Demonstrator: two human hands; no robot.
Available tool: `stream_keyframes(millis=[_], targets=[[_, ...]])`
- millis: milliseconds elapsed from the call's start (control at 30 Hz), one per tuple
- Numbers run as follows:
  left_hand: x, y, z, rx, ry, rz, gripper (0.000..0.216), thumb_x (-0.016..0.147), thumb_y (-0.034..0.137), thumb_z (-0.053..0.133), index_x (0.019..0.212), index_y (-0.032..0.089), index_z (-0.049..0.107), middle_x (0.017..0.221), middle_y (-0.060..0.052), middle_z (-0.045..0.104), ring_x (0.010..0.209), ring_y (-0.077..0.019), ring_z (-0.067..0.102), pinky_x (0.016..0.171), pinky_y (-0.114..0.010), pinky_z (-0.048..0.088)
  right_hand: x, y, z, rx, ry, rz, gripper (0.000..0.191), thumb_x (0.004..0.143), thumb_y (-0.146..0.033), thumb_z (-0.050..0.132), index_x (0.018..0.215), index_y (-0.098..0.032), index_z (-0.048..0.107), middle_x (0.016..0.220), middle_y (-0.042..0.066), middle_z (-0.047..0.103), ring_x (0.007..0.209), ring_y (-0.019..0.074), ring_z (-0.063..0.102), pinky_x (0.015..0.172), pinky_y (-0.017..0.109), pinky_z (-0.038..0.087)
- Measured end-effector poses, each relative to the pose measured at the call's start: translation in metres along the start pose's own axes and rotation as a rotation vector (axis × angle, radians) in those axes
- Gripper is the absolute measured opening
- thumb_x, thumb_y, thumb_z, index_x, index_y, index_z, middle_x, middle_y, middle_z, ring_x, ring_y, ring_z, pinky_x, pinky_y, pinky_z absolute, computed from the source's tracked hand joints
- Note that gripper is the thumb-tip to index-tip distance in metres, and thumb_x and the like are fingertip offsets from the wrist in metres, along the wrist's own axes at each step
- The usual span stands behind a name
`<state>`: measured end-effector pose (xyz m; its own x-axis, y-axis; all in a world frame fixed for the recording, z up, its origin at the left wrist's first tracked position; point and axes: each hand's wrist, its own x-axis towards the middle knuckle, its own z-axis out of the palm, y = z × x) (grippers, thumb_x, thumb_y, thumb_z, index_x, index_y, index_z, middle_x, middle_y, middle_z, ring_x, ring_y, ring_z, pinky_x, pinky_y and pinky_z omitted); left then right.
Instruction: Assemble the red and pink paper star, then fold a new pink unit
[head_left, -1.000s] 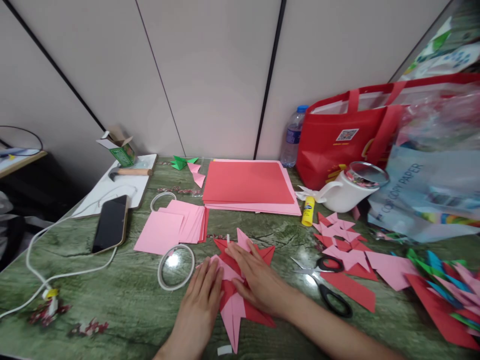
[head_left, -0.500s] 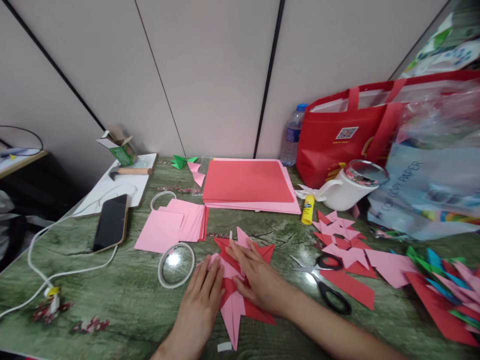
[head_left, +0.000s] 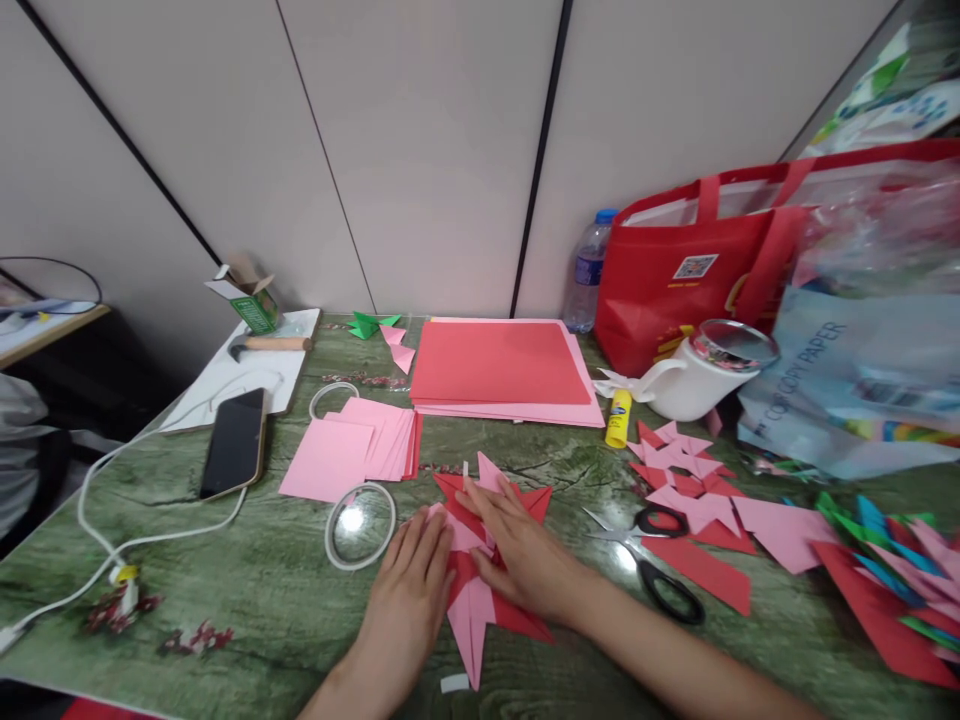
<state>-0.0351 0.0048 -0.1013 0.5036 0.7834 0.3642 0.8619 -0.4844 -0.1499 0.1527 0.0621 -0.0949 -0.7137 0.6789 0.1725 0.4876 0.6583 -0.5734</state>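
Observation:
A folded star of red and pink paper [head_left: 480, 610] lies on the green marbled table [head_left: 247, 600] in front of me. My left hand [head_left: 409, 590] rests flat on its left side, fingers stretched out. My right hand [head_left: 517, 550] lies flat over its middle and upper right, fingers extended and pressing down. Much of the star is hidden beneath both hands.
A clear tape ring [head_left: 360, 525] sits left of the star, black scissors [head_left: 652, 560] to the right. Pink squares [head_left: 352, 450], a red sheet stack [head_left: 502, 370], yellow glue stick [head_left: 618, 418], phone [head_left: 236, 442], white mug [head_left: 697, 380], red bag [head_left: 712, 270], more folded stars [head_left: 690, 490].
Both hands stay pressed on the paper star, shifting only slightly. The view has drifted a little to the left.

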Motion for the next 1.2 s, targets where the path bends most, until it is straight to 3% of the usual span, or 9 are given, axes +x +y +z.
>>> stream_keyframes(millis=[267,467,667,900,1200], targets=[[-0.001,0.000,0.004,-0.098,0.040,-0.023,0.031,0.090,0.021,0.040,0.118,0.011,0.052,0.123,-0.018,0.056,0.114,-0.0289,0.053,0.088,-0.045,0.049,-0.001,0.001,0.000,-0.014,0.046,-0.039,0.075,0.084,-0.018,0.045,0.145,-0.016,0.000,0.141,0.015,0.037,0.131,0.0226,0.033,0.109,0.055,0.020],[0.022,-0.004,0.006,-0.245,-0.042,-0.080,0.036,0.084,0.007,0.039,0.118,0.013,0.049,0.108,-0.014,0.061,0.102,-0.0255,0.057,0.085,-0.042,0.051,-0.002,0.002,0.000,0.003,0.099,-0.052,0.077,0.084,-0.017,0.046,0.145,-0.015,-0.002,0.138,0.017,0.040,0.129,0.0242,0.035,0.109,0.055,0.021],[0.040,-0.007,0.022,-0.262,-0.121,-0.077,0.060,0.073,-0.002,0.039,0.132,0.009,0.037,0.132,-0.020,0.047,0.115,-0.0284,0.048,0.091,-0.046,0.044,-0.003,0.006,0.008,0.031,0.187,0.018,0.086,0.077,-0.017,0.054,0.145,-0.013,0.001,0.142,0.019,0.029,0.134,0.0271,0.024,0.107,0.049,0.030],[0.034,-0.010,0.037,-0.270,-0.038,-0.089,0.056,0.073,-0.003,0.038,0.128,0.008,0.041,0.134,-0.025,0.043,0.102,-0.0281,0.054,0.082,-0.047,0.049,-0.003,0.009,0.010,0.075,0.219,0.087,0.094,0.074,-0.019,0.058,0.145,-0.014,-0.005,0.145,0.018,0.019,0.136,0.0268,0.017,0.107,0.048,0.031],[0.037,-0.015,0.035,-0.393,-0.012,-0.062,0.047,0.082,0.006,0.038,0.129,0.009,0.043,0.133,-0.022,0.046,0.113,-0.0296,0.049,0.087,-0.046,0.047,-0.002,0.010,0.013,0.072,0.174,0.120,0.097,0.072,-0.018,0.059,0.145,-0.015,-0.007,0.146,0.018,0.018,0.137,0.0276,0.016,0.107,0.050,0.031]])
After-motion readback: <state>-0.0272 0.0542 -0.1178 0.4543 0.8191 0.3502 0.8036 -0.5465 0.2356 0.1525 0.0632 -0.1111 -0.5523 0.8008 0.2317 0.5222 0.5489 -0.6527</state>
